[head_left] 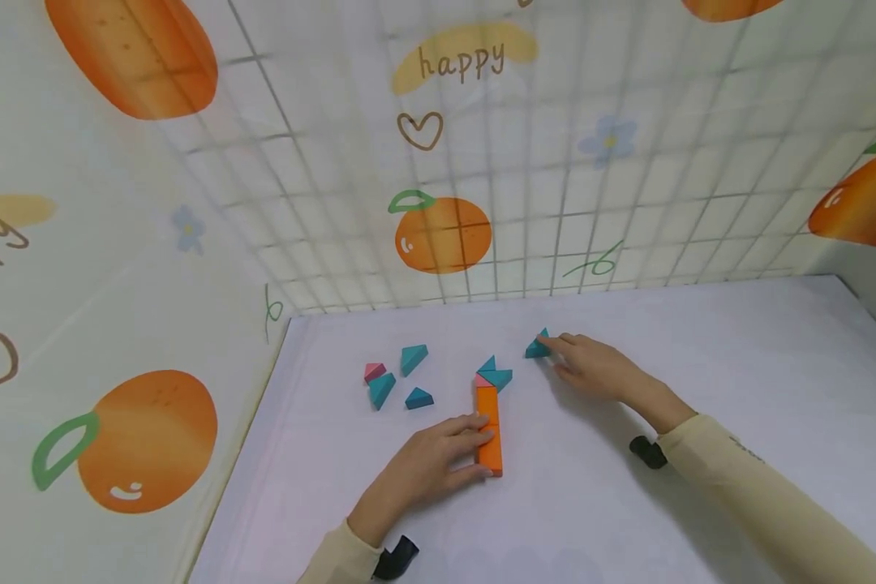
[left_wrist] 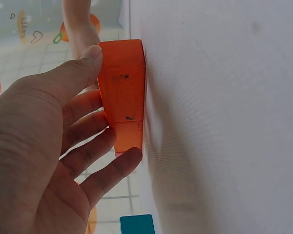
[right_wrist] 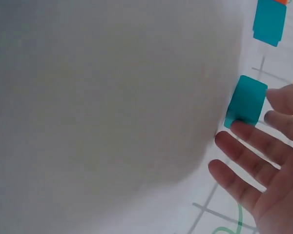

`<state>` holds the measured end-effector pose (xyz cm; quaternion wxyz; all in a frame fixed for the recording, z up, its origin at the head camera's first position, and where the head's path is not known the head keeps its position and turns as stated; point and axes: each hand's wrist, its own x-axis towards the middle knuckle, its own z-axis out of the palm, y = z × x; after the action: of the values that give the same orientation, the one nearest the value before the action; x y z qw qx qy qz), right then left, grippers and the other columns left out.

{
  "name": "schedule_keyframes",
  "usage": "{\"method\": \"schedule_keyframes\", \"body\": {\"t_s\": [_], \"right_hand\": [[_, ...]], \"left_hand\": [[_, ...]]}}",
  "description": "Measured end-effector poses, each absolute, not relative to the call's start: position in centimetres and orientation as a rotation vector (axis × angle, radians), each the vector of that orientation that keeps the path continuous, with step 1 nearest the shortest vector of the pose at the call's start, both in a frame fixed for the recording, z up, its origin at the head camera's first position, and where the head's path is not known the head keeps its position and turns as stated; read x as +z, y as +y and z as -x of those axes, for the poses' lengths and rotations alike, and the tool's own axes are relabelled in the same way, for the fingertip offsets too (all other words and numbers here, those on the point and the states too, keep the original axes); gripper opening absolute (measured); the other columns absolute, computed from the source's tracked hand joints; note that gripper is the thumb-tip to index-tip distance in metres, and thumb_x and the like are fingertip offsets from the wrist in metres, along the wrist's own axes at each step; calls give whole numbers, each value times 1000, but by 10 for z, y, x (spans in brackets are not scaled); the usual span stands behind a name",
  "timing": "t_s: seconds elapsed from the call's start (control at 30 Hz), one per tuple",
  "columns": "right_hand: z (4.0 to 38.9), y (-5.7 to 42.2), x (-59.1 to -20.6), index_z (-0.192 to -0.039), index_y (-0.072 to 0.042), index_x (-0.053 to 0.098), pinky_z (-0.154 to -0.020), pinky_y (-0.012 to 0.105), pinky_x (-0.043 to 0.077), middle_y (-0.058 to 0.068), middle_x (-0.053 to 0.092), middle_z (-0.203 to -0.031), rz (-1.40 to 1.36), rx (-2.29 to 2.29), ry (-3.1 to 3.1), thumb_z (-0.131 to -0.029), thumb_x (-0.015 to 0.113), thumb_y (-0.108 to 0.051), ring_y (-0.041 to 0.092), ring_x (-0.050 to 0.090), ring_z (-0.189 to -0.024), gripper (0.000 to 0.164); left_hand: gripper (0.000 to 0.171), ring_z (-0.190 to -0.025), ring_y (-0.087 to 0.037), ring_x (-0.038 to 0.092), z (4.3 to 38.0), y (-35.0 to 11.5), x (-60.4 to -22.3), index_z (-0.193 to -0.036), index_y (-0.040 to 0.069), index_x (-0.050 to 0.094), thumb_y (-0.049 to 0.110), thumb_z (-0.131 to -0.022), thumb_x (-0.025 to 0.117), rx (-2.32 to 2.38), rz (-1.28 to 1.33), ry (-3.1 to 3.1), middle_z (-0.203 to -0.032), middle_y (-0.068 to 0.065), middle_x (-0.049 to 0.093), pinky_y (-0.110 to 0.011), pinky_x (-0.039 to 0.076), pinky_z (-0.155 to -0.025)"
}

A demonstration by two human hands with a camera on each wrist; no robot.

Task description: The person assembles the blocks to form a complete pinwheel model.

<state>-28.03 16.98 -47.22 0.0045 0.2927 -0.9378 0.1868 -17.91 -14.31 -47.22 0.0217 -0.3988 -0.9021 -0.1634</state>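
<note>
Orange rectangular blocks (head_left: 487,404): plain, saturated, bar two small dark marks on one. Pink triangular block (head_left: 482,380) at their far end is light; the other pink block (head_left: 374,371), over left, reads deeper. Remaining triangular blocks (head_left: 413,358) all solid teal. Tabletop (head_left: 737,373): white, faint lavender cast from where I'm standing. Backdrop cloth (head_left: 343,89): white, printed with green-leafed oranges (head_left: 444,235), brown outline hearts (head_left: 420,131), pale-blue yellow-centred flowers (head_left: 609,141), green squiggles (head_left: 602,264), brown "happy" lettering (head_left: 461,61) on yellow smears (cheerful stuff). Grey grid (head_left: 564,215) shows there too. Sleeves (head_left: 774,495): cream, dark lettering on the right one. Wrist devices (head_left: 648,452): black.
</note>
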Motion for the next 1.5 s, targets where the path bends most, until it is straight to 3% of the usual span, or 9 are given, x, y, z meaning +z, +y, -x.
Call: {"method": "schedule_keyframes", "body": {"t_s": [0.57,1.03,1.5], "right_hand": [[295,143,-472,-145,-6,46,-103,54,46,18,59,-133,-965,585,-2969,-94,62,-11,39,55,-122,53],[306,137,-467,-140,-5,52,-104,57,44,20,48,-144,-949,632,-2930,-98,57,-13,42,49,-129,43],[313,131,-472,-140,-8,54,-105,59,42,19,46,-147,-999,623,-2914,-99,55,-14,43,48,-131,41]], "left_hand": [[50,-129,-11,54,178,-142,-472,-129,18,66,46,-88,69,-537,1230,-2787,-137,6,59,-27,47,-105],[49,-130,-12,54,179,-142,-470,-130,17,65,43,-89,69,-525,1247,-2808,-138,4,59,-27,47,-105],[50,-131,-11,53,180,-142,-471,-131,18,65,45,-89,69,-504,1248,-2810,-139,5,58,-27,46,-106]]}}
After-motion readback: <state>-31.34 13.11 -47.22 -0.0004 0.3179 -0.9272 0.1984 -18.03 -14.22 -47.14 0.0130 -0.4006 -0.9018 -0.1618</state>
